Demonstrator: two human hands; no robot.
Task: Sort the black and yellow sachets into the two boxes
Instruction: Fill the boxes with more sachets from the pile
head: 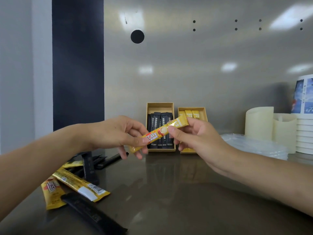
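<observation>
Above the dark glossy tabletop [169,192], a long yellow foil sachet [157,135] is held tilted. The left hand [118,131] has its grip pinched on the lower end, the right hand [191,133] on the upper. Behind stand the left cardboard box [160,104], holding black sachets [159,118], and the right cardboard box [192,108], holding yellow ones.

Matt brown cardboard: black-sachet box [160,104] and yellow-sachet box [203,110]. Behind the boxes, satin sheet-metal panel [186,65]; before them, smooth reflective counter [169,192]. Yellow sachet [153,136]: glossy printed film. Black sachets [88,167], left: duller. Right: translucent plastic lids [254,146].
</observation>
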